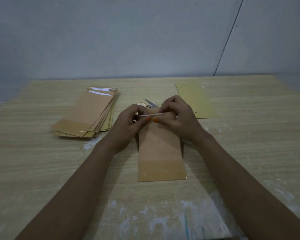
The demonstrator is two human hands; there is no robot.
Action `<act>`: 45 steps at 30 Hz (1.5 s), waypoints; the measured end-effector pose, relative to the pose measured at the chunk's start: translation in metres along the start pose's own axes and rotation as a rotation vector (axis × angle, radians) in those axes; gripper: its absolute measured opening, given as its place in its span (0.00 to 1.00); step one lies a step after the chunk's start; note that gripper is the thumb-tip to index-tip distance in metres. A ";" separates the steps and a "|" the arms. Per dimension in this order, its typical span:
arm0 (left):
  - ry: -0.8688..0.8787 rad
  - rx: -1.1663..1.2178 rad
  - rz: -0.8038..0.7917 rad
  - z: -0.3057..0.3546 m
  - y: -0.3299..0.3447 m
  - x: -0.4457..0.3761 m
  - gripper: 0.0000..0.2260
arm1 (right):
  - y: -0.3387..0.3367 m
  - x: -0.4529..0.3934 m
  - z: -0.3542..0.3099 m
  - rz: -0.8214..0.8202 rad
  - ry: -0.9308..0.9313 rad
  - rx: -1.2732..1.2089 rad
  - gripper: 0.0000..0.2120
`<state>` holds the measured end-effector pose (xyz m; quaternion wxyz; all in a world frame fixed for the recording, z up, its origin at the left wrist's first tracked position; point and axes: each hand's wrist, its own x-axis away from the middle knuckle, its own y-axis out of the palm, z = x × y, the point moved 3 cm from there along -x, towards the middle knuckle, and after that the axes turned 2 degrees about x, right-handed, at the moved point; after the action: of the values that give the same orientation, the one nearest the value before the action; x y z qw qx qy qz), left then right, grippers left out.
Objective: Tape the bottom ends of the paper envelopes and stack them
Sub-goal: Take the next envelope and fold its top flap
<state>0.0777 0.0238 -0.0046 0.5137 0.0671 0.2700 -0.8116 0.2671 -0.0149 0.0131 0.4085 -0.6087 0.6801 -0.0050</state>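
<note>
Grip: left hand [131,118] and right hand [177,116] pinching white strip [151,115] over envelope [160,149]; best peeled slowly, taut, envelope flat beneath grip.

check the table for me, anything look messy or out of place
Mostly tidy. The envelope stack on the left is fanned out, its edges not lined up. White smears mark the table near its front edge. Both hands pinch a thin white strip over the middle envelope.
</note>
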 end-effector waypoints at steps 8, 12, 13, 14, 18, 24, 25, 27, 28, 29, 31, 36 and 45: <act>0.026 -0.006 0.034 -0.002 -0.003 -0.001 0.03 | -0.004 0.001 0.002 0.005 0.098 -0.028 0.07; -0.002 0.074 0.050 -0.004 -0.002 0.000 0.02 | -0.004 0.000 0.001 -0.007 0.074 -0.022 0.07; -0.014 0.097 0.051 -0.004 -0.001 0.000 0.02 | -0.005 0.000 0.002 -0.009 0.076 -0.018 0.06; -0.021 0.106 0.046 -0.004 -0.001 0.000 0.02 | -0.004 0.000 0.003 -0.013 0.083 -0.019 0.06; -0.011 0.063 0.026 0.000 -0.001 0.000 0.06 | -0.001 0.000 0.007 -0.038 0.098 -0.022 0.06; 0.015 -0.047 0.028 0.000 -0.001 -0.001 0.07 | 0.001 -0.001 0.012 -0.060 0.071 0.074 0.07; 0.014 -0.050 0.026 -0.002 -0.001 0.000 0.07 | 0.001 -0.001 0.012 -0.063 0.073 0.077 0.09; 0.002 -0.020 0.026 -0.004 -0.001 0.000 0.08 | 0.002 -0.001 0.010 -0.071 0.071 0.067 0.10; -0.011 0.016 0.028 -0.005 -0.001 0.000 0.08 | 0.002 0.000 0.009 -0.075 0.071 0.054 0.09; -0.029 0.053 0.039 -0.005 0.000 0.000 0.08 | 0.002 0.000 0.007 -0.077 0.075 0.032 0.08; -0.086 0.174 0.083 -0.005 0.001 -0.001 0.05 | 0.001 0.000 0.005 -0.066 0.085 -0.023 0.07; -0.290 0.552 0.133 -0.004 0.008 -0.001 0.21 | -0.001 0.001 0.003 -0.031 0.123 -0.130 0.10; -0.298 0.638 0.147 -0.004 0.009 -0.002 0.17 | -0.001 0.004 0.006 0.003 0.202 -0.235 0.09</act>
<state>0.0857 0.0249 -0.0101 0.5575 0.1243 -0.0804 -0.8169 0.2713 -0.0151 0.0074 0.2641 -0.6478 0.7144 0.0140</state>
